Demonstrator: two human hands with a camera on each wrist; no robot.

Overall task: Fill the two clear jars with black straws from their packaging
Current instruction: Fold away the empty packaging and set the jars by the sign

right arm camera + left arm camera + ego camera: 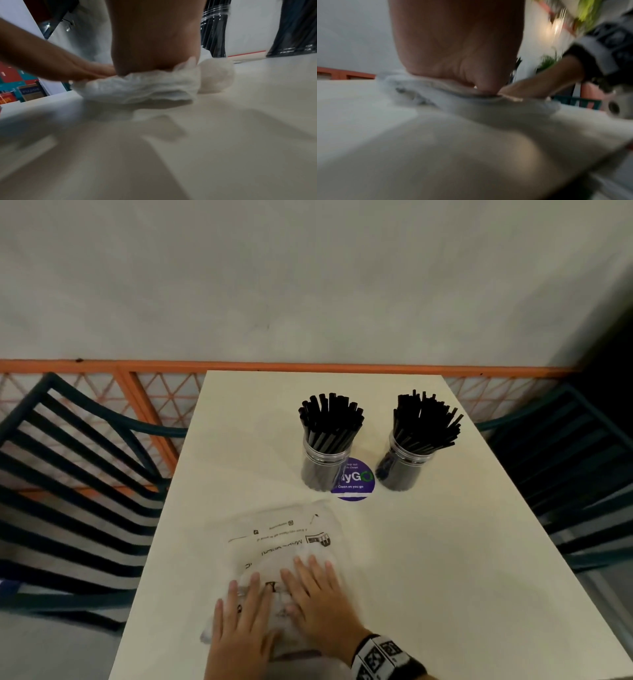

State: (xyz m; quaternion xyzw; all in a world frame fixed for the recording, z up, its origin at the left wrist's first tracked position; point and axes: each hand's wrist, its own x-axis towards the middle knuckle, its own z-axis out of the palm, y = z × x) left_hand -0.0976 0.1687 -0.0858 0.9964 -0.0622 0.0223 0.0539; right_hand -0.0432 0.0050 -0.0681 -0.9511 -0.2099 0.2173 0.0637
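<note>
Two clear jars stand at the far side of the cream table, the left jar [325, 465] and the right jar [404, 465]; each is packed with upright black straws [330, 419]. Nearer me lies the flattened, crumpled clear plastic packaging [284, 537] with printed text. My left hand [243, 621] and right hand [315, 594] both lie flat on its near part, fingers straight, pressing it down. The wrist views show the left palm [453, 54] and the right palm [154, 40] on the white crinkled bag [137, 88]. No straws show in the bag.
A round purple sticker [354, 482] sits on the table [445, 559] between the jars. Dark slatted chairs stand at the left [68, 474] and right [565, 467]. An orange lattice rail [154, 405] and a pale wall run behind the table.
</note>
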